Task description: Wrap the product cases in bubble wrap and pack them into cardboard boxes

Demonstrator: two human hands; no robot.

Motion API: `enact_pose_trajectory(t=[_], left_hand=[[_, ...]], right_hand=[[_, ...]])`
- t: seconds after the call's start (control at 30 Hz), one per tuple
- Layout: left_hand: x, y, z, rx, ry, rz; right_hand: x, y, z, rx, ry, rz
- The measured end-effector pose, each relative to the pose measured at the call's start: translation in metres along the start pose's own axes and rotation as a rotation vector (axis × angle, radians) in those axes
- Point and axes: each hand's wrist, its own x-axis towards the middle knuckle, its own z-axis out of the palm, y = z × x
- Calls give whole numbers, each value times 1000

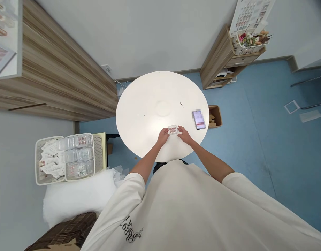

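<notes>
Near the front of the round white table [139, 101] is a small clear plastic case of press-on nails [173, 130], with reddish-pink nails in two rows. My left hand [163, 136] grips its left edge with curled fingers. On the opposite side, my right hand [184, 135] holds the right edge between thumb and fingers. The case lies flat or just above the tabletop; which of the two I cannot tell. To the right of my right hand lies a phone-like object [199, 119], its surface pixelated.
White baskets [65, 179] with clear cases and papers stand at the left, above white packing material [76, 198]. An open cardboard box [218, 116] sits on the floor beyond the table's right edge. A wooden cabinet [218, 55] with a flower basket [240, 48] stands back right.
</notes>
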Motion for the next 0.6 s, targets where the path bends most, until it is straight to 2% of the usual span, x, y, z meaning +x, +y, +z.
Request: enact_pose_trajectory(t=[0.1,0.17,0.23,0.33,0.43,0.6], left_hand=[[-3,-3,4,53,-21,-21],[-8,-6,5,165,-21,20],[-15,-10,5,341,-41,139],[-29,-17,5,599,-156,319],[-38,-25,6,768,-235,328],[-40,-36,13,880,-233,329]], right_hand=[[-5,5,2,-74,-22,9],[-8,8,3,-186,-32,-12],[-13,11,4,-362,-48,-62],[-22,18,7,-645,-105,-133],[-29,25,11,-806,-143,-158],[-31,32,16,-831,-144,-155]])
